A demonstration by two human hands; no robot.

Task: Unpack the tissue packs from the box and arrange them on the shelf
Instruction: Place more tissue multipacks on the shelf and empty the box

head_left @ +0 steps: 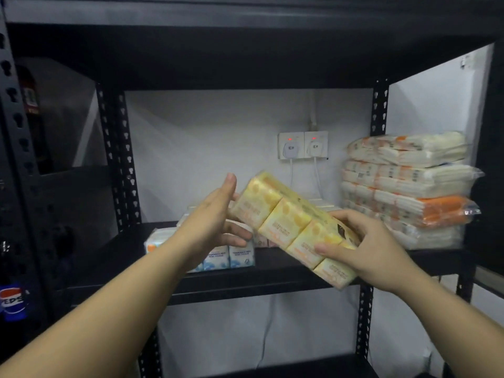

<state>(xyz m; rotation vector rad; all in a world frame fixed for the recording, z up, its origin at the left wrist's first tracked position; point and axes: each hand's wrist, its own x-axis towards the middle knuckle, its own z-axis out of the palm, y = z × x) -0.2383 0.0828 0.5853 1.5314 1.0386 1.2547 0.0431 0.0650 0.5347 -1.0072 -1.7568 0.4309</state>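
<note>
A yellow tissue pack (296,227) is gripped at its near end by the right hand (365,249); the left hand (215,214) — spread open — is laid against its far end, above the black shelf (286,264).

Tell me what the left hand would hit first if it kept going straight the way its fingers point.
Most likely the upper end of the yellow tissue pack: the open left hand points up and to the right, with its fingertips already at that end. Depth is unclear; if it passed behind the pack, the white back wall would come next.
</note>
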